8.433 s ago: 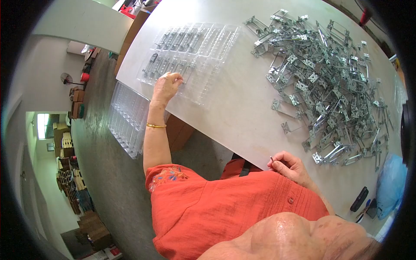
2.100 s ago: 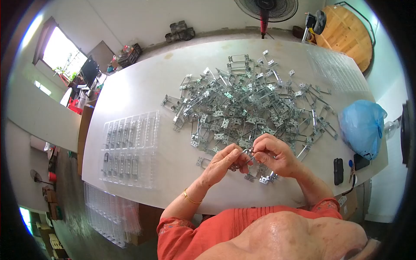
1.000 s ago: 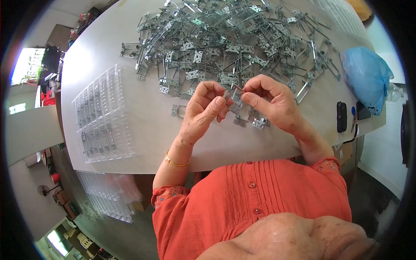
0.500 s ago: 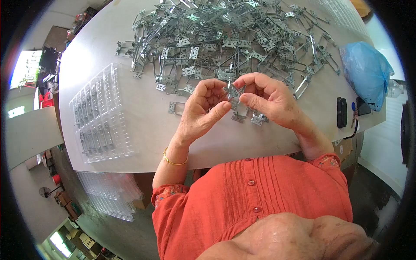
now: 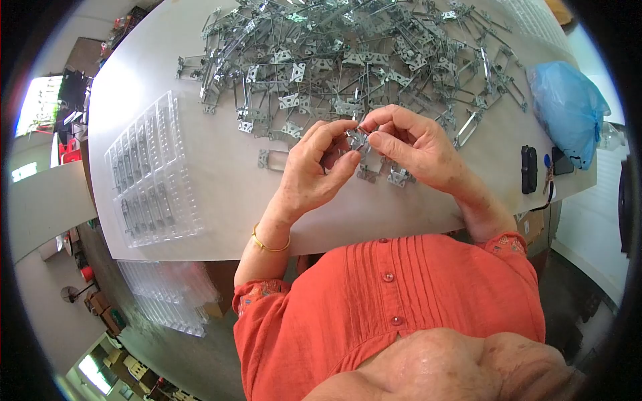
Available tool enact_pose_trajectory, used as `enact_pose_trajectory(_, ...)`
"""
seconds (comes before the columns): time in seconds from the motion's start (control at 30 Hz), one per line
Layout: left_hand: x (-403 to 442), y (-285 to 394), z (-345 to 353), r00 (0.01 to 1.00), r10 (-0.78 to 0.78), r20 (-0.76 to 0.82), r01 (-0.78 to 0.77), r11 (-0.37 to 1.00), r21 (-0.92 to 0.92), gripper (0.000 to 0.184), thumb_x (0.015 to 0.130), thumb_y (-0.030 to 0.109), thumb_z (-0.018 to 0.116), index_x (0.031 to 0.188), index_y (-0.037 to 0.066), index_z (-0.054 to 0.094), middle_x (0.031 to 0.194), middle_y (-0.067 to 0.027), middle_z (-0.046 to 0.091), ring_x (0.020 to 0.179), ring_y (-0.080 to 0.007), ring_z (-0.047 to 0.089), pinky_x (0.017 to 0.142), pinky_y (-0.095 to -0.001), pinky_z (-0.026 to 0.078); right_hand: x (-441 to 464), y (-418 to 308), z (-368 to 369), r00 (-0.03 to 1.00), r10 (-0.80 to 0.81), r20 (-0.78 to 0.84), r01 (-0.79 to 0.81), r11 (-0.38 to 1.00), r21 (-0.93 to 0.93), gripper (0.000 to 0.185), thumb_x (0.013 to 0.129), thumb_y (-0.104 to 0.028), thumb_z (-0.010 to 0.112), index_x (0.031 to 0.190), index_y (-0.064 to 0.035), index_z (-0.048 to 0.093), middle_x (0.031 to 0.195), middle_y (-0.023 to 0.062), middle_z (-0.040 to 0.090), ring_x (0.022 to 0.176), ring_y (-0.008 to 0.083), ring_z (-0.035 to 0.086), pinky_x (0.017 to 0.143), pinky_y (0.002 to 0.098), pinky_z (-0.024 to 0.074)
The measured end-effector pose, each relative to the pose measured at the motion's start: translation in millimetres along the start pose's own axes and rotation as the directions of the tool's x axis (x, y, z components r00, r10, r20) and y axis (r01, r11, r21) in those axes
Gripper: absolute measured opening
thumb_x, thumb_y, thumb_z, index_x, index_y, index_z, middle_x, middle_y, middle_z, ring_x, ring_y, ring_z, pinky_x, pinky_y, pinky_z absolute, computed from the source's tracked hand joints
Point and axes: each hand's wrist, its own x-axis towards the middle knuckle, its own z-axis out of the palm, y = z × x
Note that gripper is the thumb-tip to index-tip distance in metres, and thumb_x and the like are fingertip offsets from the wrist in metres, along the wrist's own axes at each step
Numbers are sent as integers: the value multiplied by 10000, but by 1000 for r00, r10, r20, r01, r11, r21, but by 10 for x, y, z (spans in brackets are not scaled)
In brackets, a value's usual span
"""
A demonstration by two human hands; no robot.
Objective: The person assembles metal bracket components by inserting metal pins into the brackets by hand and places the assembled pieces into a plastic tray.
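My left hand [image 5: 313, 164] pinches a small silvery metal bracket [image 5: 356, 139] between thumb and fingers. From the other side, my right hand [image 5: 420, 150] grips the same bracket with thumb and forefinger. Fingers cover much of the piece, so its full shape is hidden. Just beyond the hands spreads a tangled heap of metal brackets with thin rods [image 5: 321, 67]. A few loose metal pieces [image 5: 398, 176] lie on the table below the held bracket. Left of my left hand sits another metal piece [image 5: 267, 159], partly behind the wrist.
Clear plastic trays [image 5: 187, 207] with metal parts in their slots lie at the left of the white table [image 5: 234, 220]. On the right are a blue plastic bag [image 5: 565, 110], a black case [image 5: 528, 169], scissors [image 5: 548, 179] and a dark phone-like object [image 5: 563, 160]. More clear trays [image 5: 167, 294] are stacked below the table edge.
Both hands have shifted slightly up and closer together around the bracket. My right fingertips now sit nearer the left ones, and the bracket is turned a little.
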Motion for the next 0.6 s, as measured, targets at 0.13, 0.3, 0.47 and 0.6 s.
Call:
enact_pose_trajectory(0.13,-3,39,25,999,32,-43,-28,995,91,409,854,41,720,1259,36,660,913,-33,584,706,-82,508,622,-238,434,-7,-5,26,1000,17,-12,-17,1000,-19,210,1019,-157,653,1213,-75,657,859,-69,587,760,9,515,672,202,437)
enact_pose_trajectory(0.3,-1,39,49,993,92,-76,-81,987,140,420,836,23,722,1251,41,665,928,-33,595,665,-79,481,571,-244,418,-10,16,36,1000,-22,-15,21,997,-78,191,1029,-103,629,1204,-37,663,1002,-41,647,844,23,547,733,209,462)
enact_pose_trajectory(0.47,-10,-36,69,980,179,-85,-159,966,202,444,818,38,756,1252,57,665,935,-45,611,646,-96,486,559,-252,424,-8,-13,37,994,-101,-38,93,981,-167,144,1006,-84,652,1138,-59,702,1042,3,642,861,55,556,745,224,467)
enact_pose_trajectory(0.6,-11,-11,68,983,181,-36,-167,955,245,445,817,73,774,1245,57,654,942,-72,622,701,-163,551,598,-301,471,14,73,11,961,-269,-61,235,914,-330,94,993,-120,682,1072,-87,721,1023,25,623,850,70,580,739,223,485)
